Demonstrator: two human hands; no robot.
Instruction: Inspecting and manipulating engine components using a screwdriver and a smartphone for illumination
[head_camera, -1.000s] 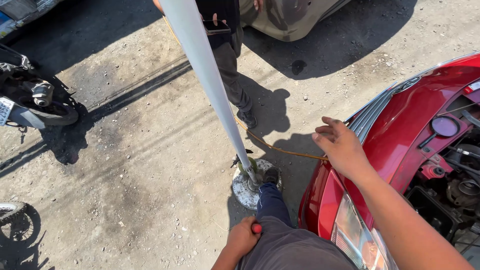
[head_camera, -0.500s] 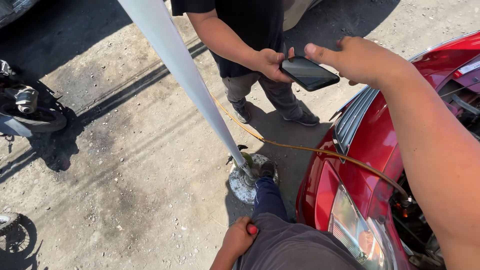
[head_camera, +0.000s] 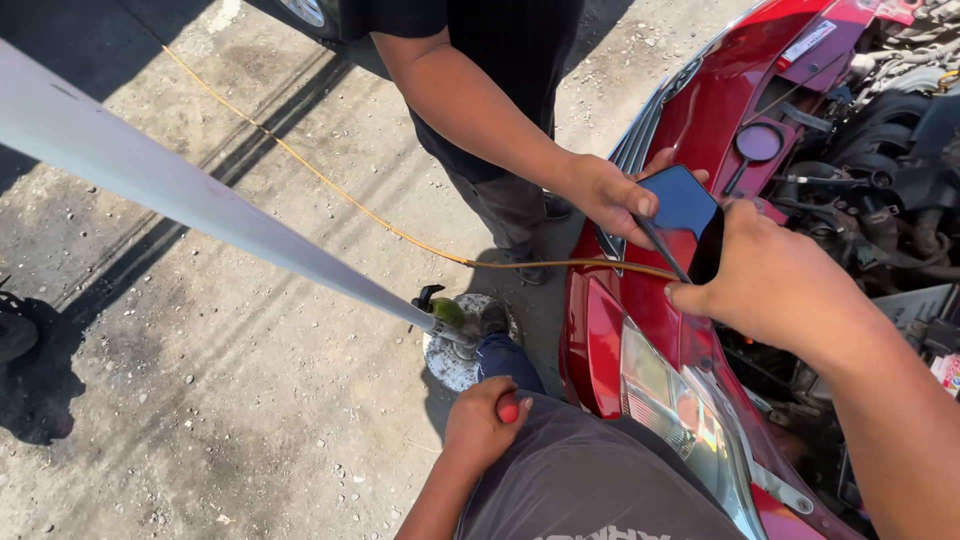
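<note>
Outdoors in hard sunlight — a grey, cracked concrete ground (head_camera: 200, 400) strewn with small stones and dark stains. Sharp shadows fall across it. A red car (head_camera: 650, 330) stands at right, bonnet open — engine parts (head_camera: 890, 160) exposed.

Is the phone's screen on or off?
Off, it seems. The phone, held between the right hand and another person's hand, shows only dark glass.
</note>
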